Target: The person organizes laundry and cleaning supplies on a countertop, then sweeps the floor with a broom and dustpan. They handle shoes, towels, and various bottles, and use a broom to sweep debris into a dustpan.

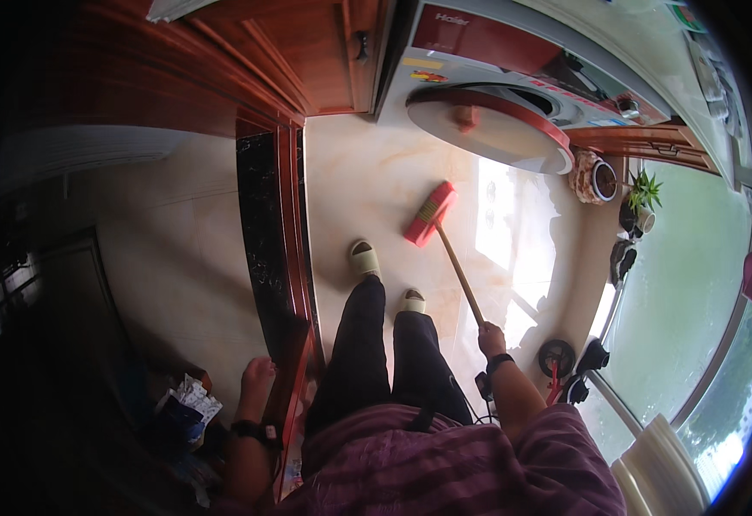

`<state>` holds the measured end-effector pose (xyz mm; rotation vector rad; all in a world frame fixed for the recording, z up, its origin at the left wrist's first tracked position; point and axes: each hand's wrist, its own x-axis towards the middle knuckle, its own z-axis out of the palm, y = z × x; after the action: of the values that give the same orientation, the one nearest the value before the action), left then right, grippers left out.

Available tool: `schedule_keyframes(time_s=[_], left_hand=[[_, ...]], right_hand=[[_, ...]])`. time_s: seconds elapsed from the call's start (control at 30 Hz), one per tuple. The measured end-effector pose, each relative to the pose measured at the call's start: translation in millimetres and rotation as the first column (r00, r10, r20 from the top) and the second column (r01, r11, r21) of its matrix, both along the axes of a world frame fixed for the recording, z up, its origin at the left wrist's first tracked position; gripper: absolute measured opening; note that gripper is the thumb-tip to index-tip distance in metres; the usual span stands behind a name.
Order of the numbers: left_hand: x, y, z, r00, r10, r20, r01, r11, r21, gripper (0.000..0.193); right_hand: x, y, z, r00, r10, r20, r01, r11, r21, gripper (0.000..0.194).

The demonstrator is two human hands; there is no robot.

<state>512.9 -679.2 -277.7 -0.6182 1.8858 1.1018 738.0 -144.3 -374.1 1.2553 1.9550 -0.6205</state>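
In the head view my right hand [492, 340] is wrapped around the wooden handle [461, 274] of a broom. The broom's pink-red head [431, 214] rests on the tiled floor [376, 174], ahead and to the right of my slippered feet. On the other side, my left hand [258, 377] hovers beside the red-brown wooden door frame [295, 361]. Its fingers look curled, and I see nothing in them; whether it touches the wood is unclear.
A Haier front-loading washing machine [479, 68] has its round door [488, 129] swung out over the floor. Potted plants [645, 191] and shoes [622, 258] line the window side. A black stone threshold [261, 238] crosses at left, near a bin with paper [196, 400].
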Motion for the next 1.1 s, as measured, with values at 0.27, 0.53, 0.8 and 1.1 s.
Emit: schedule_keyframes(time_s=[0.27, 0.53, 0.8, 1.1], left_hand=[[-268.2, 230.8, 77.9, 0.358, -0.486, -0.797, 0.605, 0.771, -0.199, 0.025], [-361.8, 541.2, 211.9, -0.638, -0.268, -0.722, 0.534, 0.522, -0.665, 0.053], [-390.8, 668.7, 160.0, -0.769, -0.444, -0.460, 0.238, 0.469, -0.851, 0.071], [-377.5, 724.9, 189.2, -0.903, -0.352, -0.248, 0.172, 0.233, -0.957, 0.067]], right_hand=[[48.9, -6.6, 47.1, 0.992, -0.111, -0.057, 0.115, 0.991, 0.073, 0.027], [-86.6, 38.8, 10.8, 0.999, -0.029, -0.026, 0.026, 0.995, -0.098, 0.024], [-75.2, 96.8, -20.3, 0.976, -0.197, -0.097, 0.198, 0.980, 0.007, 0.024], [128.9, 86.0, 7.7, 0.803, -0.556, 0.216, 0.588, 0.798, -0.134, 0.029]])
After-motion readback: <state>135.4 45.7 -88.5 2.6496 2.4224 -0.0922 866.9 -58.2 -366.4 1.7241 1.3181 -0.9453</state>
